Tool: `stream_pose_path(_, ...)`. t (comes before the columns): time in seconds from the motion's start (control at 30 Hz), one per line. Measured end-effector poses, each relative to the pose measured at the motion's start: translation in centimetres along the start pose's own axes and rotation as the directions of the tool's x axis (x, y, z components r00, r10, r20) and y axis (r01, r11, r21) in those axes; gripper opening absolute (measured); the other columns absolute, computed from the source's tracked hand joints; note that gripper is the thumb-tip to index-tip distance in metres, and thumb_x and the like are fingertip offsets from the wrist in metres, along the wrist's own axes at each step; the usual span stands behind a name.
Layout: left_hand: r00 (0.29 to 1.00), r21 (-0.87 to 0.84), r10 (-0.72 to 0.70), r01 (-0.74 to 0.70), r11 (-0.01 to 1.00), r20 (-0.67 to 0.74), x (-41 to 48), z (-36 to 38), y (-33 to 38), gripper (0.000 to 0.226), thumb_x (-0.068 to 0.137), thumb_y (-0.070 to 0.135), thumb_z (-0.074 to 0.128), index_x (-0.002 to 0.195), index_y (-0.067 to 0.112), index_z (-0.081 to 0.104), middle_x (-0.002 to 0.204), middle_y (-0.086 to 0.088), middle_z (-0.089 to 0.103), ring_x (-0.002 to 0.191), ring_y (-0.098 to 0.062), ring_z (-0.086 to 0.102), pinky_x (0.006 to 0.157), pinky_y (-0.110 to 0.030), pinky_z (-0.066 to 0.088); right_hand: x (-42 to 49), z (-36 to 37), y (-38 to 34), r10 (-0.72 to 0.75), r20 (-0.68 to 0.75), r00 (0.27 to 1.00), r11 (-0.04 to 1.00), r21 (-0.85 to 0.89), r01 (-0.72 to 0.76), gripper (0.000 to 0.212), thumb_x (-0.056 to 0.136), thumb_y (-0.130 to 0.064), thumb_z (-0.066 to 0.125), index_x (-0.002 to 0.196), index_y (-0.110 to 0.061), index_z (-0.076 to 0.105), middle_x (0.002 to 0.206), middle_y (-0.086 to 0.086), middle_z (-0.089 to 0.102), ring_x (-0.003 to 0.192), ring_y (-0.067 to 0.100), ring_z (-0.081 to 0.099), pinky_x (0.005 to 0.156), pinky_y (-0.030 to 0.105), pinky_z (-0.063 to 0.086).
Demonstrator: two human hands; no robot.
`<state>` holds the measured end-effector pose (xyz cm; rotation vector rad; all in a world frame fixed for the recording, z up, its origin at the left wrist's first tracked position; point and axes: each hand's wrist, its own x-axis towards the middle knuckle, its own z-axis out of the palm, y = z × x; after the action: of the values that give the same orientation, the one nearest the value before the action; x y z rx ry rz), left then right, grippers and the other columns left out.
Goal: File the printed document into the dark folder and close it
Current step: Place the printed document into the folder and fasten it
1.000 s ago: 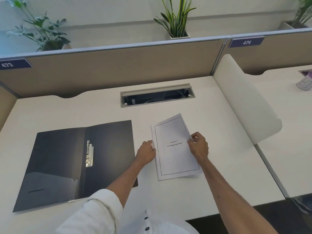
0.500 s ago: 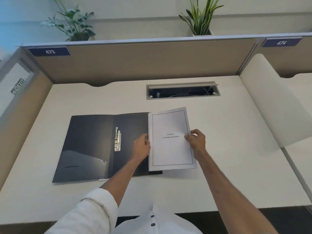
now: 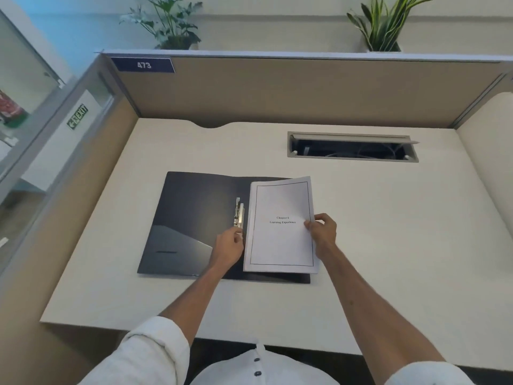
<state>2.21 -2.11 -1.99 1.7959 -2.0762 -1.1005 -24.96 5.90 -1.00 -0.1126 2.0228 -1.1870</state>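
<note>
The dark folder (image 3: 194, 223) lies open and flat on the worktop (image 3: 388, 218), in the middle of the frame. The printed document (image 3: 280, 245) sits on the folder's right half, with its right edge hanging a little past the folder.

The right hand (image 3: 322, 232) pinches the paper's right edge, fingers closed on it. The left hand (image 3: 229, 247) is at the paper's left edge, right by the metal clip (image 3: 239, 213). Its fingers are curled, but I cannot tell if they grip the paper or the clip.

To do this step well, I think the left edge should slide in next to the clip. Keep all the pages lined up. Push the paper a bit to the left so nothing sticks out. Hold it flat, then fold the left cover over.
</note>
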Motion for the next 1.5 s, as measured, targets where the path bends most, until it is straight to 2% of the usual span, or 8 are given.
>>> stream_pose_path(0.2,0.999,0.038,-0.004,0.006,0.999,-0.044,0.3,-0.7,-2.1,0.027,0.108,0.015,0.052,0.128,0.024,0.068,0.109,-0.001,0.079,0.094,-0.022,0.074,0.089,-0.044,0.064,0.2,2.2,0.2,0.010,0.003,1.000,0.999,-0.034,-0.010,0.014,0.087,-0.012,0.077,0.094,-0.020,0.068,0.078,0.003,0.068,0.073,0.025,0.061,0.074,0.036,0.053)
stream_pose_path(0.3,1.000,0.046,0.003,-0.001,0.999,-0.030,0.3,-0.7,-2.1,0.024,0.106,0.013,0.052,0.125,0.022,0.063,0.109,-0.001,0.077,0.093,-0.021,0.073,0.086,-0.044,0.064,0.2,3.0,0.3,0.009,0.004,1.000,0.999,-0.045,-0.009,0.017,0.090,-0.010,0.076,0.101,-0.018,0.066,0.078,0.002,0.063,0.070,0.021,0.054,0.066,0.031,0.043)
stream_pose_path(0.57,0.999,0.065,0.051,-0.052,0.997,0.015,0.5,-0.3,-1.8,0.025,0.100,0.009,0.051,0.117,0.016,0.068,0.113,0.000,0.071,0.102,-0.021,0.068,0.090,-0.043,0.061,-0.1,3.6,0.5,-0.056,0.005,0.998,0.984,-0.170,0.056,0.023,0.090,-0.013,0.072,0.112,-0.010,0.065,0.086,0.001,0.065,0.076,0.023,0.057,0.063,0.029,0.043)
stream_pose_path(0.67,1.000,0.062,0.025,-0.026,0.998,0.016,0.6,0.0,-1.9,0.024,0.098,0.014,0.050,0.114,0.020,0.066,0.108,0.000,0.071,0.095,-0.022,0.070,0.086,-0.045,0.063,-0.3,3.3,0.1,-0.133,0.034,0.991,0.940,-0.311,0.137,0.030,0.090,-0.019,0.069,0.119,-0.013,0.063,0.102,0.004,0.069,0.092,0.030,0.065,0.076,0.033,0.047)
stream_pose_path(0.83,1.000,0.055,-0.006,0.006,0.998,-0.009,0.3,0.4,-1.5,0.024,0.099,0.014,0.052,0.119,0.016,0.066,0.105,-0.004,0.073,0.097,-0.026,0.070,0.086,-0.043,0.061,-0.4,3.3,-0.3,-0.271,0.129,0.954,0.819,-0.490,0.299,0.015,0.094,-0.018,0.061,0.106,-0.010,0.057,0.095,0.005,0.067,0.086,0.031,0.062,0.071,0.034,0.042)
stream_pose_path(1.03,0.998,0.059,-0.015,0.018,0.998,-0.055,-0.2,0.7,-1.1,0.023,0.098,0.013,0.054,0.116,0.014,0.069,0.102,-0.003,0.073,0.094,-0.026,0.070,0.079,-0.039,0.057,-0.5,3.5,-0.2,-0.291,0.139,0.946,0.741,-0.593,0.315,0.027,0.100,-0.027,0.060,0.111,-0.002,0.057,0.111,0.014,0.064,0.099,0.037,0.062,0.077,0.037,0.043)
stream_pose_path(1.33,0.997,0.161,0.036,-0.024,0.987,-0.072,-2.1,1.2,-0.4,0.022,0.103,0.016,0.054,0.120,0.011,0.066,0.117,-0.008,0.061,0.102,-0.035,0.066,0.088,-0.048,0.057,-0.9,3.2,0.6,-0.329,0.139,0.934,0.698,-0.630,0.340,0.026,0.096,-0.014,0.058,0.116,0.001,0.057,0.125,0.016,0.051,0.112,0.040,0.057,0.083,0.039,0.043)
stream_pose_path(1.5,0.994,0.223,0.091,-0.074,0.972,-0.066,-3.1,1.8,-0.6,0.021,0.103,0.017,0.055,0.120,0.008,0.065,0.113,-0.009,0.055,0.104,-0.035,0.063,0.088,-0.047,0.055,-1.2,3.4,0.7,-0.333,0.146,0.931,0.694,-0.631,0.348,0.026,0.094,-0.010,0.056,0.118,0.001,0.058,0.124,0.014,0.050,0.112,0.038,0.056,0.083,0.040,0.046)
